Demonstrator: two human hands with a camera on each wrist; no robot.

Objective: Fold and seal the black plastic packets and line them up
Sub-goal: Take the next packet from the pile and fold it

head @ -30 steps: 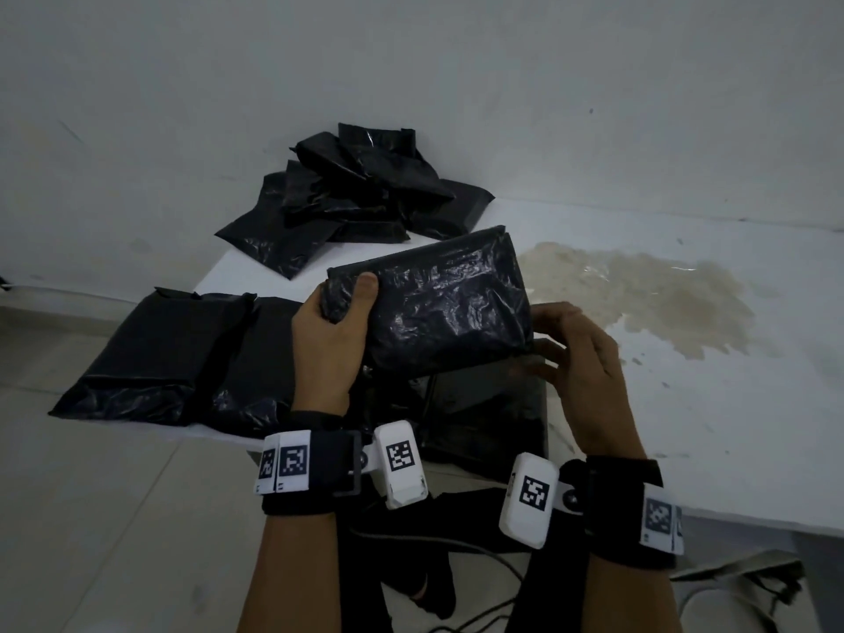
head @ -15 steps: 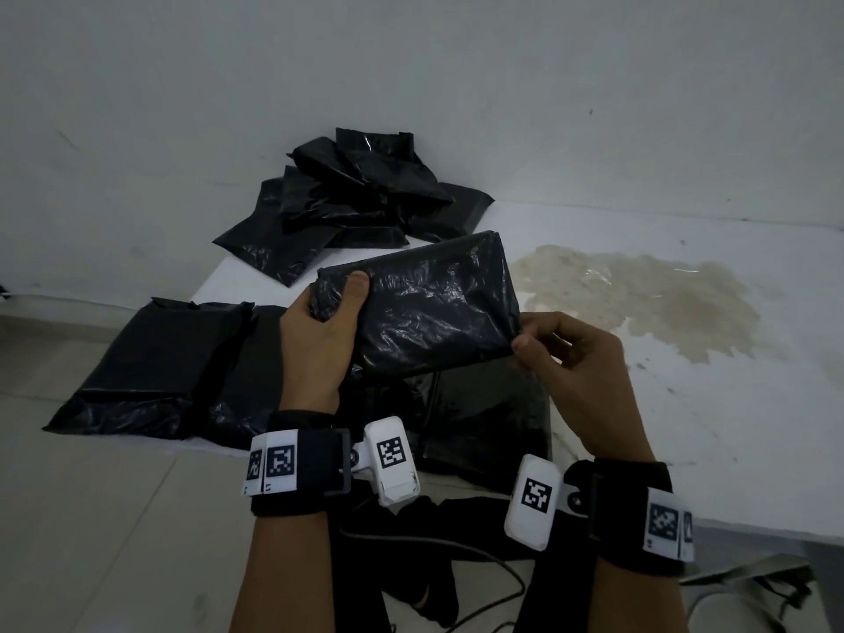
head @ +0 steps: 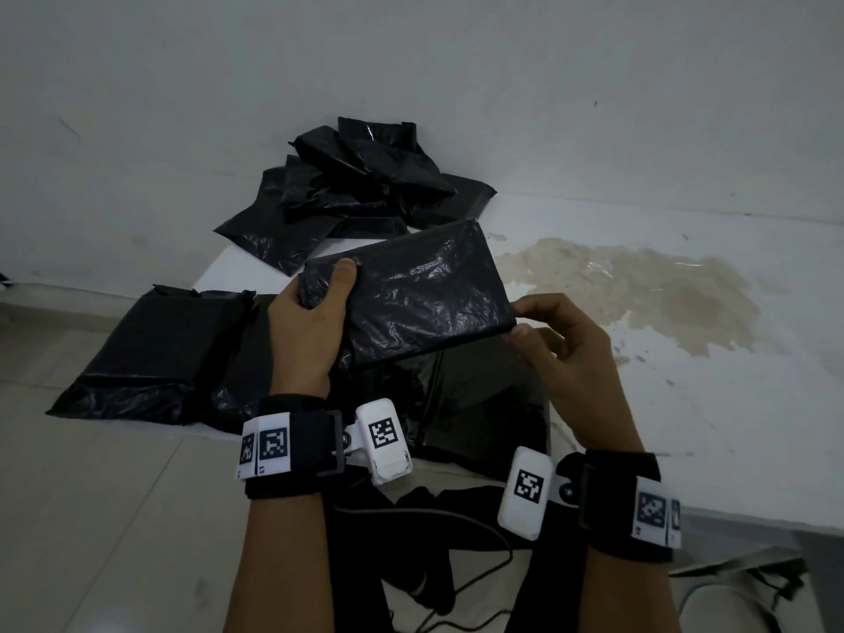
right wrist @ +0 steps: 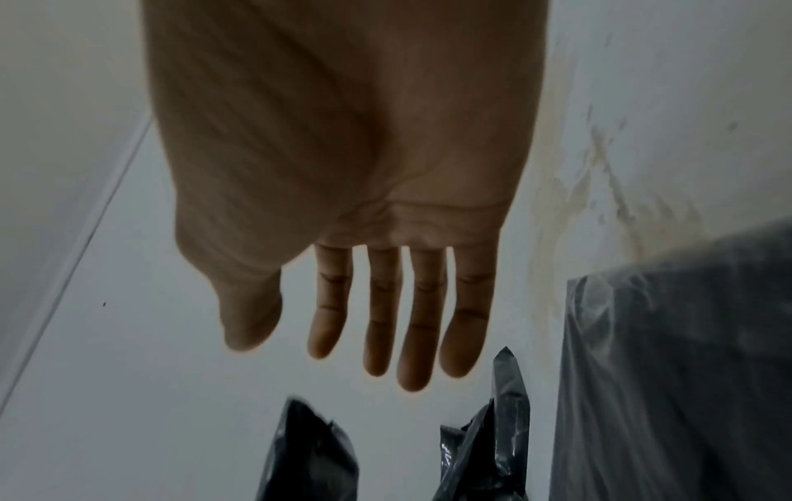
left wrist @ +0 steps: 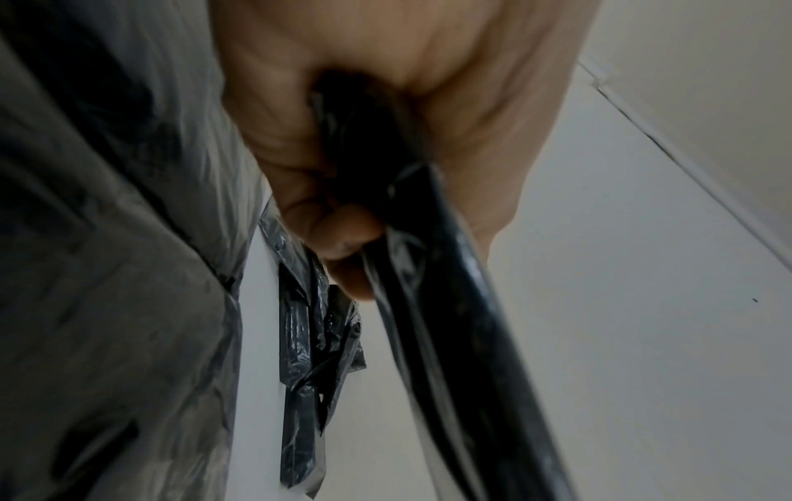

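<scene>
A folded black plastic packet is held tilted above the table's front edge. My left hand grips its left end, thumb on top and fingers underneath; the left wrist view shows the fingers curled round the packet's edge. My right hand is at the packet's lower right corner. Its fingers are straight and spread with nothing between them. I cannot tell whether they touch the corner. Folded packets lie in a row at the table's left front, and another lies under my hands.
A loose pile of black packets sits at the back against the wall. The white table carries a brown stain to the right. Floor tiles lie left of the table, and a cable runs below its front edge.
The right hand has come out from behind the packet's right end, pinched the corner, then straightened its fingers. The left hand has kept its grip and tilted the packet slightly.
</scene>
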